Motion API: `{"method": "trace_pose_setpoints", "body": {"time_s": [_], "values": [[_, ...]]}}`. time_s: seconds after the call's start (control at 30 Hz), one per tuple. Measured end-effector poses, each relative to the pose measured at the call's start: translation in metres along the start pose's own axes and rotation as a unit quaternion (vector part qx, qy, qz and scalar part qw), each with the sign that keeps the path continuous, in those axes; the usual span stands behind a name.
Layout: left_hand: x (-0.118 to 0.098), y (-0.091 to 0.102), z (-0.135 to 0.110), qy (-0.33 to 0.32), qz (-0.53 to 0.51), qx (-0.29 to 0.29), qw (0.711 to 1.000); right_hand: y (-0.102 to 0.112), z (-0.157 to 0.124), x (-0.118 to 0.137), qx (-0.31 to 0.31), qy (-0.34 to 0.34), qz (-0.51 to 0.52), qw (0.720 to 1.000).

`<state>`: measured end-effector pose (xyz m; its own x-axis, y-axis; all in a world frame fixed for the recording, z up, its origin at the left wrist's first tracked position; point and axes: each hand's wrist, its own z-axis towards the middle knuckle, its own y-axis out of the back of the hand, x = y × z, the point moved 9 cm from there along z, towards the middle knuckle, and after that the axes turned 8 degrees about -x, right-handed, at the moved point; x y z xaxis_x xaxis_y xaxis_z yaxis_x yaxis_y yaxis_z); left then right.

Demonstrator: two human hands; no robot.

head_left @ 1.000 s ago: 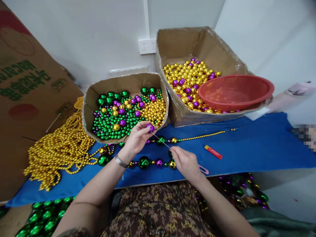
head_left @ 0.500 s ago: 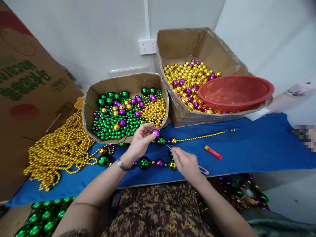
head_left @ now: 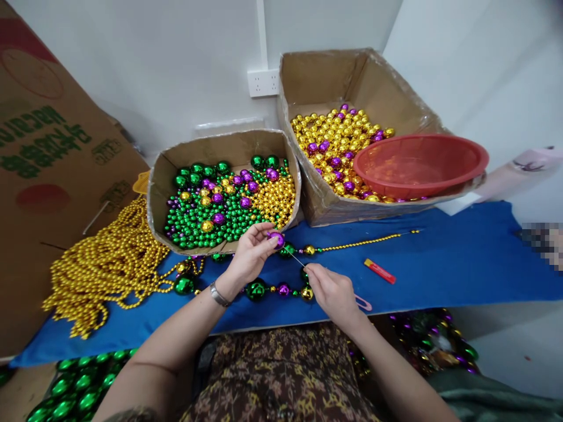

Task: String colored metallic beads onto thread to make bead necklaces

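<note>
Between its thumb and fingers my left hand (head_left: pixel 254 251) pinches a large shiny purple bead (head_left: pixel 277 240). From that bead a thin, straight, pale strand (head_left: pixel 295 258) runs down to my right hand (head_left: pixel 328 290), whose closed fingertips grip its other end; whether it is thread or a needle I cannot tell. Beneath my hands, a strung bead garland (head_left: pixel 256 289) of green, gold and purple balls lies on the blue cloth. Its upper run ends in a line of small gold beads (head_left: pixel 365 242). A pink loop (head_left: pixel 363 303) pokes out beside my right hand.
Behind my hands stands a cardboard box (head_left: pixel 156 205) of mixed loose beads. A larger box (head_left: pixel 316 202) holds gold and purple beads, with a red basin (head_left: pixel 422 167) at its right. Gold bead strings (head_left: pixel 105 264) heap at left. A red-and-yellow lighter-like object (head_left: pixel 380 271) lies right.
The purple bead in my left hand has dropped slightly and turned a little, with the fingers shifting around it. My right hand stays nearly in place on the strand.
</note>
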<state>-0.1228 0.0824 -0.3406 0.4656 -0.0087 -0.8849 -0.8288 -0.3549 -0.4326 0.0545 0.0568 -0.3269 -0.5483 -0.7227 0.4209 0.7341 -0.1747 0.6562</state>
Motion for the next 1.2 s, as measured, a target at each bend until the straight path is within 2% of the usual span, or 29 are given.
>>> {"method": "trace_pose_setpoints", "body": {"time_s": [0.13,0.33,0.47,0.6,0.7,0.73,0.77,0.8,0.87,0.93,0.97,1.0,1.03,1.1,1.17,1.2], "values": [[-0.001,0.001,-0.002,-0.02,0.007,-0.008,1.0,-0.001,-0.001,0.0,0.004,-0.003,0.001,1.0],[0.006,0.002,-0.003,0.014,0.0,-0.001,1.0,-0.004,-0.003,-0.001,0.009,-0.009,0.006,1.0],[0.007,-0.001,-0.007,-0.015,0.018,-0.002,1.0,-0.006,-0.001,0.002,0.009,-0.008,0.018,1.0],[0.011,-0.014,-0.015,-0.034,0.077,0.068,0.994,-0.002,0.004,0.005,-0.001,-0.006,0.018,1.0],[-0.006,-0.007,-0.009,-0.091,0.186,0.098,0.973,0.005,0.004,0.0,-0.012,-0.011,0.005,1.0],[-0.016,0.001,-0.003,-0.126,0.25,0.087,0.956,0.008,0.004,-0.003,-0.017,-0.015,0.001,1.0],[-0.028,0.01,0.004,-0.165,0.333,0.067,0.926,0.011,0.004,-0.006,-0.022,-0.019,-0.002,1.0],[-0.04,0.017,0.012,-0.206,0.429,0.047,0.878,0.013,0.003,-0.008,-0.024,-0.022,-0.004,0.999],[-0.051,0.026,0.027,-0.25,0.628,0.047,0.735,0.012,0.002,-0.01,-0.02,-0.027,-0.004,0.999],[-0.046,0.033,0.042,-0.236,0.768,0.072,0.591,0.009,0.002,-0.01,-0.012,-0.029,-0.002,1.0],[-0.041,0.036,0.048,-0.221,0.81,0.087,0.537,0.006,0.002,-0.009,-0.008,-0.028,-0.002,1.0],[-0.037,0.038,0.052,-0.206,0.837,0.098,0.497,0.004,0.001,-0.008,-0.004,-0.028,-0.002,1.0],[-0.033,0.039,0.054,-0.197,0.853,0.106,0.471,0.001,0.001,-0.007,0.001,-0.027,-0.004,1.0],[-0.027,0.037,0.057,-0.192,0.865,0.109,0.45,-0.002,0.0,-0.005,0.008,-0.027,-0.008,1.0],[-0.023,0.036,0.058,-0.192,0.862,0.107,0.458,-0.003,-0.001,-0.006,0.013,-0.028,-0.01,0.999],[-0.022,0.037,0.059,-0.193,0.854,0.108,0.47,-0.003,-0.001,-0.006,0.014,-0.03,-0.009,0.999]]}}
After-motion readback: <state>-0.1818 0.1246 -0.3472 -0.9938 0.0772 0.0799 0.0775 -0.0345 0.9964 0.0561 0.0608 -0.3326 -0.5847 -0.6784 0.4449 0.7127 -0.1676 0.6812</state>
